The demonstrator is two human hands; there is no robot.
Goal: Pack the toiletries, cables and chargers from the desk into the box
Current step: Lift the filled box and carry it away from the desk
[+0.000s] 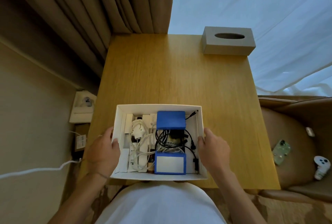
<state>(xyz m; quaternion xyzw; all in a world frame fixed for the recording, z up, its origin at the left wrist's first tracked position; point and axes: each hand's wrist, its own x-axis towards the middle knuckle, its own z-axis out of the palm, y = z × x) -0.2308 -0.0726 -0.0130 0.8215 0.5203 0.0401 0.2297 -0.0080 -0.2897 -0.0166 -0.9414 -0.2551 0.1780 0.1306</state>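
A white open box (158, 106) sits at the near edge of the wooden desk (179, 76). Inside lie two blue packs (170, 120) (170, 163), a tangle of black cables (172, 139), a white plug with white cable (139, 130) and several white toiletry tubes and small boxes (129, 159) along the left side. My left hand (104, 150) grips the box's left wall, thumb over the rim. My right hand (213, 146) holds the right wall the same way.
A grey tissue box (228, 41) stands at the desk's far right corner. A brown armchair (296, 143) to the right carries a phone (281, 152) and a white controller (321, 168). Curtains hang behind; a wall socket and white cable lie at the left.
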